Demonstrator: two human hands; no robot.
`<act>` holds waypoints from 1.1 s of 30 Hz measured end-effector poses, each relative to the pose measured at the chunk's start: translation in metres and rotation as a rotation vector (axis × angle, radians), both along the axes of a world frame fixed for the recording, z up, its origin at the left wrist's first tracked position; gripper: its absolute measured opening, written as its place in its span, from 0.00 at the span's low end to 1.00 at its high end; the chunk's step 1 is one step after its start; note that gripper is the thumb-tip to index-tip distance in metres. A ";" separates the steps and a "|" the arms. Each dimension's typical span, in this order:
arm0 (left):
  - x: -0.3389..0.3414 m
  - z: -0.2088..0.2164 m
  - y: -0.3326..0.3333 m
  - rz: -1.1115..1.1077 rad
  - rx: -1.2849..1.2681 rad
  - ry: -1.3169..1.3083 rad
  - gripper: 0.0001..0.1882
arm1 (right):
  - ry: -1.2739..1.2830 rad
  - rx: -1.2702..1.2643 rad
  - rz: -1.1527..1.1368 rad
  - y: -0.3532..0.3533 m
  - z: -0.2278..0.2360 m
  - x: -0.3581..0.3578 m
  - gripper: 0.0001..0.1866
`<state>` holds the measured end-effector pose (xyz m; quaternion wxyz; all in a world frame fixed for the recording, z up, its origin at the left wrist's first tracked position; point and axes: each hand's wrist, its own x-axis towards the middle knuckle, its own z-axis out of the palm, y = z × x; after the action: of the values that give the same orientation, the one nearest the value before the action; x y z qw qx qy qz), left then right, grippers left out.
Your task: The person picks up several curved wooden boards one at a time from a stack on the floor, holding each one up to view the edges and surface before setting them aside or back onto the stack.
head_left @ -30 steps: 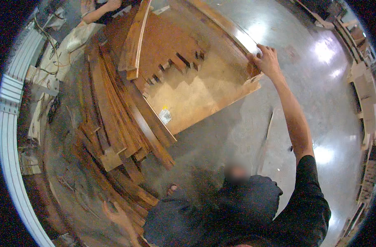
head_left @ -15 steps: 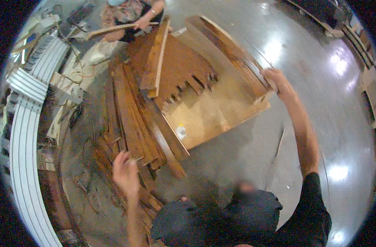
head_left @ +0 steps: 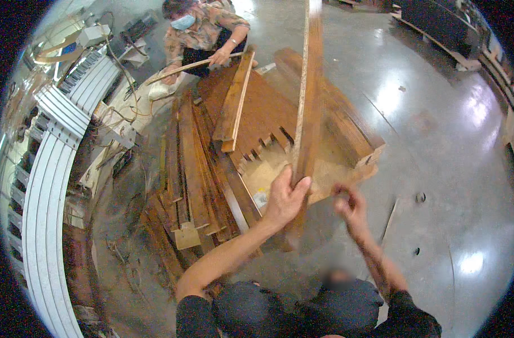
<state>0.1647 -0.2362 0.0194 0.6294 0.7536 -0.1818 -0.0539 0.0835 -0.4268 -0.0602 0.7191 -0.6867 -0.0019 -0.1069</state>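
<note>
Left hand point(head_left: 286, 197) grips a plank point(head_left: 311, 96) pointing toward twelve o'clock — right hand point(head_left: 352, 211), blurred at three o'clock — cannot tell its grip.

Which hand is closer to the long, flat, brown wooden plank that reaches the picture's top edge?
Left. The left hand grips the plank on its lower part; the right hand is apart from it, off to its right.

No words, numbers or signs I can read. White-and-yellow patch point(head_left: 261, 198) on pale board point(head_left: 270, 172) before me: any print too small, blurred.
</note>
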 end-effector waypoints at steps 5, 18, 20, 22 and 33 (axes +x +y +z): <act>-0.051 0.004 0.035 -0.102 0.197 0.110 0.12 | -0.219 0.192 -0.172 0.001 0.092 0.092 0.22; -0.055 0.004 0.098 -0.296 0.249 0.384 0.14 | -0.218 0.255 -0.252 -0.043 0.100 0.089 0.21; -0.057 -0.006 0.122 -0.284 0.367 0.353 0.16 | -0.151 0.163 -0.339 -0.064 0.117 0.101 0.19; -0.062 -0.007 0.134 -0.287 0.432 0.231 0.16 | -0.105 0.146 -0.258 -0.073 0.115 0.100 0.16; -0.073 -0.022 0.153 -0.322 0.332 0.461 0.18 | -0.107 0.148 -0.350 -0.092 0.100 0.101 0.13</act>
<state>0.0913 -0.0833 -0.0023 0.5061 0.7753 -0.1401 -0.3510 0.1844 -0.5185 0.0396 0.7369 -0.6150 0.0870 -0.2666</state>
